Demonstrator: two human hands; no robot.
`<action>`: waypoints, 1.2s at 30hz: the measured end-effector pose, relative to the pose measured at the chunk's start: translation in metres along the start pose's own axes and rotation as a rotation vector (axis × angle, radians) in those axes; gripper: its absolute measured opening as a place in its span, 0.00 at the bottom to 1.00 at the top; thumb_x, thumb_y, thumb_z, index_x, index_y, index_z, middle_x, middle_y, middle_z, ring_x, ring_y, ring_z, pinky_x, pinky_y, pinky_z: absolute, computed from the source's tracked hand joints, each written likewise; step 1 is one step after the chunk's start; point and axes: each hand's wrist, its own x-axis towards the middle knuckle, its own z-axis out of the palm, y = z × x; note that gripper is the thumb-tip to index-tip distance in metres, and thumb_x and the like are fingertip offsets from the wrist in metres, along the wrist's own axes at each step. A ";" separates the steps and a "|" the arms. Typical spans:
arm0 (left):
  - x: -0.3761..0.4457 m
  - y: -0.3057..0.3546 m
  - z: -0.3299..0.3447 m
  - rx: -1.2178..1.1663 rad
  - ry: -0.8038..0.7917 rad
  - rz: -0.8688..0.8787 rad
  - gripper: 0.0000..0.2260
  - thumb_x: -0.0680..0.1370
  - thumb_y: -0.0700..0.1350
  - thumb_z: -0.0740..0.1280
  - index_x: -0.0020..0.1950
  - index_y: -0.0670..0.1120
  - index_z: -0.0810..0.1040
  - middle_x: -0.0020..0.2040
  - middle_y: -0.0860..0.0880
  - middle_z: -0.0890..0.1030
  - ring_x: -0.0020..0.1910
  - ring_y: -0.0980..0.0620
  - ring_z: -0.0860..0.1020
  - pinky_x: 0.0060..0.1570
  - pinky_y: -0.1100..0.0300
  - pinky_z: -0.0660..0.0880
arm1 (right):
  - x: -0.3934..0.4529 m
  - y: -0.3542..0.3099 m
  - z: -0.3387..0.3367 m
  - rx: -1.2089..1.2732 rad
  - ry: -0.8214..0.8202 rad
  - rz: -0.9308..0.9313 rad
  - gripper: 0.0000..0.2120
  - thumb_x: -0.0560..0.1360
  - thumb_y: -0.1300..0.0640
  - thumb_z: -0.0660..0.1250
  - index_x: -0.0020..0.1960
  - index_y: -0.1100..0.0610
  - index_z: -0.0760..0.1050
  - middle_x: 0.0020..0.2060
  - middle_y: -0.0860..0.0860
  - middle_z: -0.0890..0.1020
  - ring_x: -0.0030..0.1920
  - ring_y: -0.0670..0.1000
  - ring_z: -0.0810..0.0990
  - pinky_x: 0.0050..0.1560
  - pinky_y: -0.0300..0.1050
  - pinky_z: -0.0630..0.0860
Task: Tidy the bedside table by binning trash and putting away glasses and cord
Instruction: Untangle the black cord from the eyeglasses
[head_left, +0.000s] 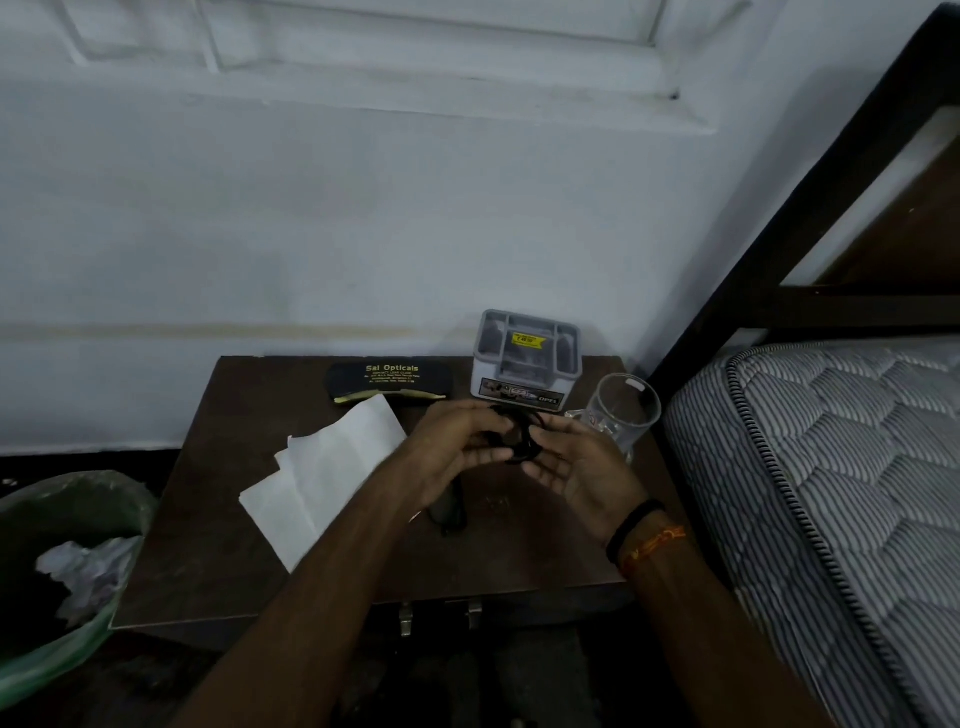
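- Dim bedroom corner, pale wall behind, and a dark wooden table (545, 545) wedged between a lined bin and a bed
- Black cord (522, 441) sits bunched in a loose coil above the middle of the table, gathered between both hands
- Left hand (457, 452) curls its fingers round the coil's left side; right hand (582, 467) cups it from the right, fingertips pinching the loops, so the two hands are close together and clamped on the cord
- Just under the left wrist lie dark glasses (447, 512), flat on the table and partly hidden by the arm
- White paper (322, 467) lies unfolded to the left of the hands, apparently trash not yet binned
- At the back edge rests a black glasses case (389, 379), shut as far as I can tell; beside it a grey organiser box (527, 353), a likely home for the cord
- Clear glass mug (621, 410) stands just beside the right hand
- Bin (62, 571) at the left already holds crumpled scraps
- Risks as I judge them: the loops could spring loose if the pinch slackens; a swing of the right hand toward the box might knock the mug over; the left forearm could drag the glasses off the table
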 end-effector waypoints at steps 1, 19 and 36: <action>0.002 -0.001 -0.001 -0.029 -0.012 -0.012 0.11 0.75 0.34 0.69 0.58 0.34 0.79 0.54 0.39 0.83 0.55 0.43 0.82 0.48 0.56 0.82 | 0.001 0.004 -0.002 0.022 0.028 0.002 0.14 0.76 0.63 0.68 0.61 0.60 0.76 0.52 0.56 0.85 0.49 0.51 0.84 0.45 0.43 0.80; 0.051 -0.043 0.004 0.859 0.196 0.263 0.09 0.78 0.42 0.69 0.57 0.44 0.83 0.47 0.47 0.86 0.32 0.57 0.81 0.30 0.76 0.72 | 0.018 0.045 -0.003 -0.642 0.501 -0.088 0.09 0.74 0.54 0.72 0.37 0.54 0.77 0.32 0.54 0.85 0.35 0.53 0.86 0.44 0.55 0.84; 0.049 -0.046 0.000 0.990 0.194 0.431 0.04 0.73 0.37 0.73 0.46 0.43 0.83 0.43 0.48 0.84 0.35 0.61 0.77 0.45 0.60 0.79 | 0.013 0.046 0.006 -1.415 0.461 -0.464 0.10 0.78 0.54 0.66 0.49 0.59 0.83 0.49 0.56 0.81 0.49 0.57 0.81 0.46 0.47 0.74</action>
